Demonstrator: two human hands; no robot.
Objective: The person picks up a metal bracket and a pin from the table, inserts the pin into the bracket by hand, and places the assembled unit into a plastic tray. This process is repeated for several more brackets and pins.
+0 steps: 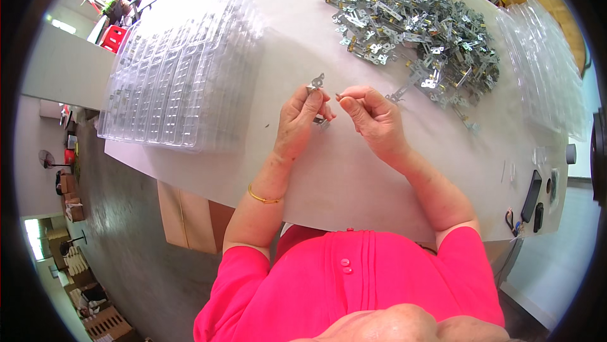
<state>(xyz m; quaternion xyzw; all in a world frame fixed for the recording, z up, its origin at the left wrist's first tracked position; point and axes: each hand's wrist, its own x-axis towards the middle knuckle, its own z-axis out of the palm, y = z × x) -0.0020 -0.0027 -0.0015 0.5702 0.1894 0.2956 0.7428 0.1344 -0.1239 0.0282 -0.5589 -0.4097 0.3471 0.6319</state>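
Between the thumb and fingers of my left hand (298, 117) is a small stamped metal bracket (317, 80); its perforated end sticks up past the fingertips and another bit shows below them. Close by on the right, my right hand (374, 117) is closed in a pinch, with thumb and forefinger pressed around something tiny and dark at their tips. The hands are a small gap apart above the white table (303, 177). A big heap of similar metal brackets (423, 32), some with brass-coloured parts, lies beyond my right hand.
At the left stands a tall stack of clear plastic trays (180, 82) holding small parts. More clear trays (544, 63) lean at the far right. Near the right edge are a black phone-like object (532, 196) and small tools (511, 220). A cardboard box (183, 217) sits below the table's left side.
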